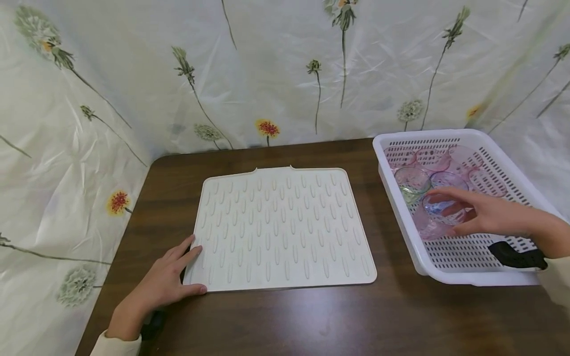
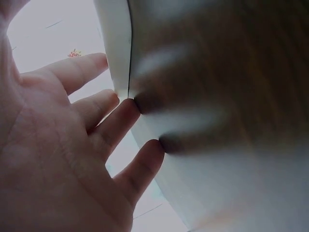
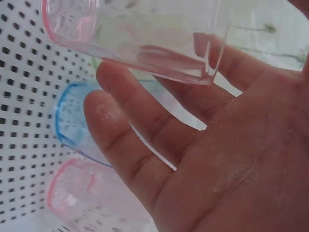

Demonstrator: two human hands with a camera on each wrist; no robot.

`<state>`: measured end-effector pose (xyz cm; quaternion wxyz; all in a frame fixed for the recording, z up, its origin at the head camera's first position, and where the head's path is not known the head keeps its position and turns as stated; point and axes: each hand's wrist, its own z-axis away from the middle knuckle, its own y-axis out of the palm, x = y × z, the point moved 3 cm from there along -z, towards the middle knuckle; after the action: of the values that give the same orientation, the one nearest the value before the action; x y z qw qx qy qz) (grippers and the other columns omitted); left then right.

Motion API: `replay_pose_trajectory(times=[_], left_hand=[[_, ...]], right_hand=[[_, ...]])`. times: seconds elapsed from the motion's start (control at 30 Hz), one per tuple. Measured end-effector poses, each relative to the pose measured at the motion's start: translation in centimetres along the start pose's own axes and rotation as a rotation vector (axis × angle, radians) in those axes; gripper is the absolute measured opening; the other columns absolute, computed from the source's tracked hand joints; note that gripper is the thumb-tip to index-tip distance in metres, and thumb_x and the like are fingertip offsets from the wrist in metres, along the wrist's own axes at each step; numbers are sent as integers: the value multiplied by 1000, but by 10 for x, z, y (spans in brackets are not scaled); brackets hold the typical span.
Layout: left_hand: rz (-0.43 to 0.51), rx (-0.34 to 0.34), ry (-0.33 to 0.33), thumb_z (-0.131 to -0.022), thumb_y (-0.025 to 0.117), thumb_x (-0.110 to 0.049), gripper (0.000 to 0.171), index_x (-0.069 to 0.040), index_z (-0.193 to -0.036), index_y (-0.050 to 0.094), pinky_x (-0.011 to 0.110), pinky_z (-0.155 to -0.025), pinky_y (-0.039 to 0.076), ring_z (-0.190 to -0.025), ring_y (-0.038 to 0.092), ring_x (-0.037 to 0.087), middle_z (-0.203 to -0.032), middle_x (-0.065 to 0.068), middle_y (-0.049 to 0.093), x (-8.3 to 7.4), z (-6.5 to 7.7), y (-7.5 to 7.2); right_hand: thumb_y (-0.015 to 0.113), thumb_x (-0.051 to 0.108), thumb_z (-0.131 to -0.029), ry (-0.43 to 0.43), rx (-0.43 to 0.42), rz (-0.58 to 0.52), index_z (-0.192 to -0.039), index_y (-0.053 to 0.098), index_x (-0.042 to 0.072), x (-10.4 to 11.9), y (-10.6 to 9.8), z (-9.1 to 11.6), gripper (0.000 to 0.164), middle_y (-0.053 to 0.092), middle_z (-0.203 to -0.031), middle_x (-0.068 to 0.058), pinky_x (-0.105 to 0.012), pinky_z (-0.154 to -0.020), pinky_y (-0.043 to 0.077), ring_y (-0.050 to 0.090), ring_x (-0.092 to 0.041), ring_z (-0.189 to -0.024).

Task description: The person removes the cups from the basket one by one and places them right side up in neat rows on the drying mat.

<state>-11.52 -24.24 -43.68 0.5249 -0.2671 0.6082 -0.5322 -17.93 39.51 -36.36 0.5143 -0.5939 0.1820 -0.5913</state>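
A strip of bench (image 1: 379,222) between the mat (image 1: 285,232) and the basket (image 1: 472,278) gives a way through, as does the bench nearer the person. The flat mat leaves room above. The curtain (image 1: 276,74) bounds the far and left sides. Raised walls ring the crowded cups (image 1: 409,184); the basket's near floor is freer. The left grip (image 1: 171,274) blocks the mat's near-left corner, the right grip (image 1: 494,213) the way down to the cups.
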Motion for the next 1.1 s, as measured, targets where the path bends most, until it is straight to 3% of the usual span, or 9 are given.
replay_pose_trajectory(times=[0.1,0.2,0.43,0.63,0.73,0.93,1.1], left_hand=[[5,4,-1,-73,78,-61,94,-8,-146,49,67,-101,39,-139,39,46,-161,18,31,0,0,0],[6,-1,4,-74,78,-60,94,-8,-146,48,67,-102,38,-139,39,46,-161,18,31,-1,-2,-1],[9,3,3,-74,78,-59,94,-7,-146,49,67,-101,39,-138,39,47,-160,19,32,-2,-1,-1],[12,4,-6,-74,78,-59,94,-7,-146,49,67,-101,39,-139,39,47,-160,19,31,-2,0,-2],[16,3,-7,-74,78,-58,93,-6,-146,49,67,-102,38,-139,38,47,-160,19,31,-3,0,-2],[24,0,-3,-75,78,-59,93,-7,-146,48,68,-102,37,-139,38,47,-160,19,31,-3,0,-3],[28,-4,-4,-74,78,-59,93,-7,-146,49,68,-102,37,-139,38,46,-160,18,31,-2,1,-2]], right_hand=[[83,20,-77,-15,-48,-12,-149,38,16,0,-6,5,86,45,-130,28,-19,-75,53,53,16,-102],[82,16,-78,-17,-105,-29,-153,34,17,2,-15,10,89,42,-124,38,-19,-73,52,51,19,-100],[81,20,-81,100,-228,-40,-153,28,19,9,-35,17,90,36,-122,36,-14,-69,48,44,23,-96],[81,21,-81,118,-300,-36,-153,28,15,14,-44,19,90,36,-118,35,-13,-65,47,40,26,-94],[81,18,-81,111,-317,-52,-153,28,17,16,-47,19,90,38,-116,35,-20,-64,55,42,27,-93],[81,17,-81,107,-344,-73,-154,28,22,21,-51,16,91,40,-116,33,-30,-63,60,44,26,-92],[81,17,-82,90,-376,-81,-156,26,27,32,-54,12,92,39,-121,32,-16,-64,54,42,24,-96]])
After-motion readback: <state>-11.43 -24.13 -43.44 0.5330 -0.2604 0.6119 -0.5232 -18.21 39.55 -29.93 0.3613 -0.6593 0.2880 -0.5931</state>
